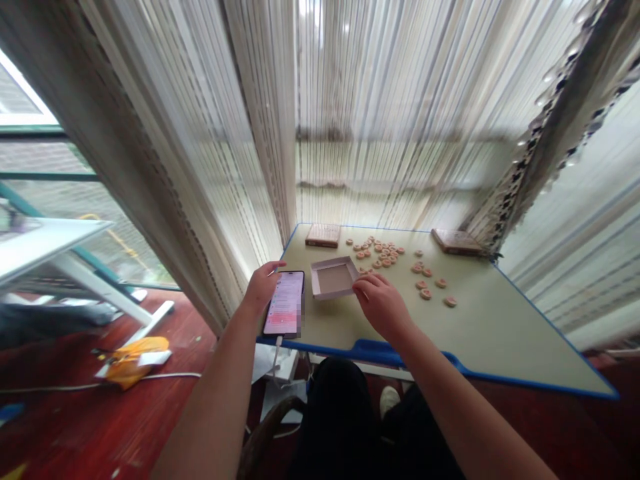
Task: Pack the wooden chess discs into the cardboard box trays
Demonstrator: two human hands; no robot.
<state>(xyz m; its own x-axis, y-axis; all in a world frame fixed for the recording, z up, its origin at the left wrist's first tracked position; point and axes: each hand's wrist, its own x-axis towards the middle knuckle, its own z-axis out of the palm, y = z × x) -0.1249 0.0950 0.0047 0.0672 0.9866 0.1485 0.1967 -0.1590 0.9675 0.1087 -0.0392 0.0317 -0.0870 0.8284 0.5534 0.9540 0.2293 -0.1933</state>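
Observation:
My right hand [383, 303] pinches the right rim of a shallow, open cardboard box [334, 298], whose bare inside faces up, slightly tilted. Just left of it lies a large phone [284, 303] with a lit screen of text rows, a white cable plugged into its lower end. At the phone's upper left corner is my left hand [263, 287], fingers stretched out toward the right and apparently holding nothing. Beyond the box, many small round wooden discs, like Chinese chess pieces [386, 255], are scattered; a few stray ones [450, 302] lie farther right.
All this rests on a pale yellow table [493, 320] with a blue edge. Flat brown boxes sit at its back left [323, 236] and back right [457, 242]. A string curtain [375, 133] hangs behind. On the red floor lies an orange bag [137, 360], near a white desk [55, 233].

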